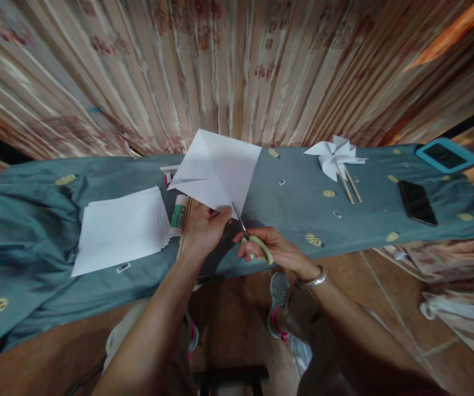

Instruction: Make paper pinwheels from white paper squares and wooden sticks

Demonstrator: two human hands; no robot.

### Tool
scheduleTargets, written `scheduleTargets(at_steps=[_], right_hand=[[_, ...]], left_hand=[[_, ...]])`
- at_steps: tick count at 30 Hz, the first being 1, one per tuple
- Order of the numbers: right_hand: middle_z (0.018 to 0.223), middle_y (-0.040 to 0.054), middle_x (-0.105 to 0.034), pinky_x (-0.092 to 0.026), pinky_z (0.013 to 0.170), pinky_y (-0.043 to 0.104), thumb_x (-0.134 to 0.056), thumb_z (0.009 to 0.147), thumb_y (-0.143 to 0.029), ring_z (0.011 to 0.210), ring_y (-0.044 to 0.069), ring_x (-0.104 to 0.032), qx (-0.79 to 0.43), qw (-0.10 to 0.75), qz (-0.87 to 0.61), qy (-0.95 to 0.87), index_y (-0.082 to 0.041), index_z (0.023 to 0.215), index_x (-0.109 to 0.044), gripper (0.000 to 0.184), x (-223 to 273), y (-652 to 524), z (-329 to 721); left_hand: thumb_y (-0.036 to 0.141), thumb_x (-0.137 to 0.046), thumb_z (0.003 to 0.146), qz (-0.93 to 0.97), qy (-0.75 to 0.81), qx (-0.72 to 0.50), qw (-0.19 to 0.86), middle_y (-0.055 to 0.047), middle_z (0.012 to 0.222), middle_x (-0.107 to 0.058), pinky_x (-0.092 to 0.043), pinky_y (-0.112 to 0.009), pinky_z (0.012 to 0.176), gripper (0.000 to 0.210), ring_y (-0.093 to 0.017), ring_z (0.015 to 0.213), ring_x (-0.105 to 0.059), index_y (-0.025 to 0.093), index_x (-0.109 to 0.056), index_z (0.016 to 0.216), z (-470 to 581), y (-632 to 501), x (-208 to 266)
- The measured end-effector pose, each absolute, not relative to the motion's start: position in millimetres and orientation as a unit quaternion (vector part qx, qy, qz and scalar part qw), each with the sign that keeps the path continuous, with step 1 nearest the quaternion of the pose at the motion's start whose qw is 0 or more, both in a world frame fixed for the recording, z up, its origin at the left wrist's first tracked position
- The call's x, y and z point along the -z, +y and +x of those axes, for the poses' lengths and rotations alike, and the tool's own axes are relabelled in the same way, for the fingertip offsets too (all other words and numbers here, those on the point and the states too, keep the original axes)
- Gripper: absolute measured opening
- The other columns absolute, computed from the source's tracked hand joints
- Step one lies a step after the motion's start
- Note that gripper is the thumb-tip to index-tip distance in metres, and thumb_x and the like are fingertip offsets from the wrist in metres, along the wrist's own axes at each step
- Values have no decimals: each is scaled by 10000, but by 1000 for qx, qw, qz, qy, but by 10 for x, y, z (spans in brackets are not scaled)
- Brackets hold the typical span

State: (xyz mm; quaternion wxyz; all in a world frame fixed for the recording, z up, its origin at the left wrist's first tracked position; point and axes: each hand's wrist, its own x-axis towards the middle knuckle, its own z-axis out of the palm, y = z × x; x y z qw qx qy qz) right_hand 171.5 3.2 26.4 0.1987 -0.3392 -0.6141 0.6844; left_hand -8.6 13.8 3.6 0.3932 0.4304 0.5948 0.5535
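A creased white sheet of paper (224, 159) is held up over the cloth-covered table, a slit running inward from its left corner. My left hand (208, 226) pinches its near edge between thumb and fingers. In my right hand (264, 245) are scissors (266, 250) with pale green handles, fingers through the loops. Their blades meet the paper's near corner, just right of my left thumb. Beneath and beside my left hand lie thin wooden sticks (184, 228) and a green-and-white glue stick (178, 212).
A stack of white paper (121, 228) lies at the left on the blue-green cloth (290, 203). White paper pinwheels (336, 157) on sticks rest right of centre. Farther right are a black phone (417, 202) and a blue-framed device (446, 155). A curtain (237, 71) hangs behind.
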Motion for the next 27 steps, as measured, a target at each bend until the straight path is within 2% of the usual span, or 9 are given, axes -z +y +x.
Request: scheduleTargets(at_steps=[12, 20, 27], right_hand=[[728, 29, -646, -454, 546, 238, -641, 768, -619, 600, 109, -535, -670, 209, -348, -622, -149, 895, -660, 487, -237, 31, 1711], [656, -19, -577, -422, 537, 210, -662, 759, -618, 566, 86, -493, -648, 199, -373, -633, -167, 926, -662, 482, -136, 28, 1721], [647, -16, -581, -427, 534, 217, -686, 740, -615, 565, 95, -499, -630, 222, -381, -639, -164, 968, -681, 505, -102, 0, 1688]], left_hand=[[199, -609, 678, 477, 569, -546, 387, 29, 519, -591, -413, -241, 501, 77, -128, 479, -545, 184, -591, 604, -45, 118, -108], [264, -630, 681, 472, 576, -541, 391, 17, 569, -631, -435, -242, 490, 93, -143, 494, -576, 172, -621, 674, -63, 127, -73], [260, -612, 684, 475, 566, -545, 396, 19, 576, -639, -452, -234, 501, 92, -144, 512, -596, 170, -626, 666, -68, 131, -77]])
